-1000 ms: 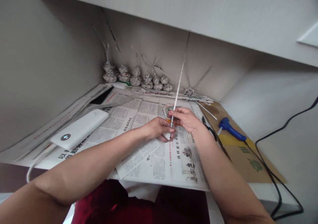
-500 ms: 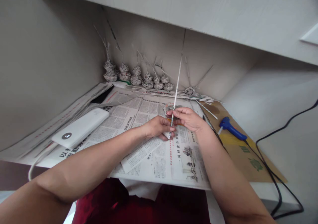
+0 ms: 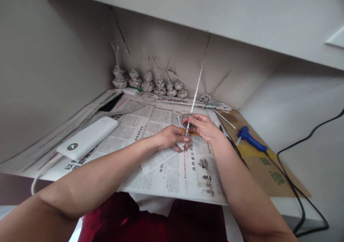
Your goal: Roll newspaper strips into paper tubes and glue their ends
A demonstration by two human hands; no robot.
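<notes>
A long thin rolled newspaper tube [image 3: 197, 88] leans up and away from me, with a slim dark rod end sticking out at its top. My left hand [image 3: 171, 137] pinches the tube's lower end. Just above it, my right hand [image 3: 203, 127] grips the tube between thumb and fingers. From under my left hand a loose newspaper strip [image 3: 157, 161] slants down to the left and appears to run into the tube. Behind my right hand lie a grey item [image 3: 185, 117] and something orange, both partly hidden.
Newspaper sheets [image 3: 172, 177] cover the table. Several woven paper gourds [image 3: 147, 81] and a pile of paper sticks [image 3: 193, 102] line the back. A white power bank [image 3: 88, 136] lies left. At right, a blue glue gun [image 3: 251, 140] rests on cardboard [image 3: 279, 174], its black cable [image 3: 288, 179] trailing. An overhang [image 3: 201, 5] crosses above.
The tube has tilted further right at its top, and my right hand has shifted slightly. The visible loose part of the strip has become shorter.
</notes>
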